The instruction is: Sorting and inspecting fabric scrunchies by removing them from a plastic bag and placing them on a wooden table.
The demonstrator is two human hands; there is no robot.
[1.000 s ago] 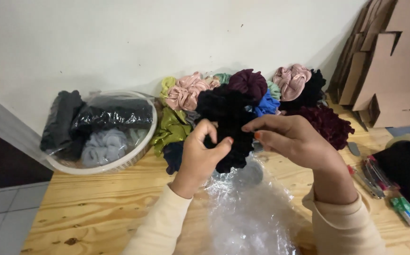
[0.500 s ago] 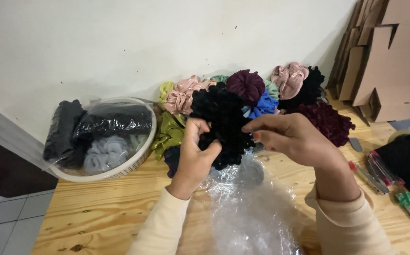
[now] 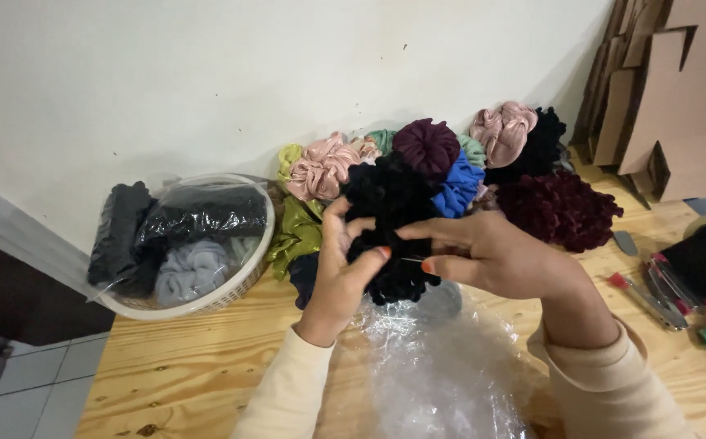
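Little has moved since the earlier frames: the black scrunchie (image 3: 390, 223) is kept raised over the clear bag (image 3: 442, 366), slightly lower than before. Head view only. It is pinched by both hands, left hand (image 3: 341, 272) closed on its near edge, right hand (image 3: 491, 260) closed on its right side. A steady two-sided grip should be held above the bag mouth. Bagged dark and grey scrunchies are held in the white basket (image 3: 243, 276); loose ones are piled on the desk (image 3: 182, 366).

White basket (image 3: 249, 280) of bagged scrunchies; cardboard (image 3: 678, 97) behind.
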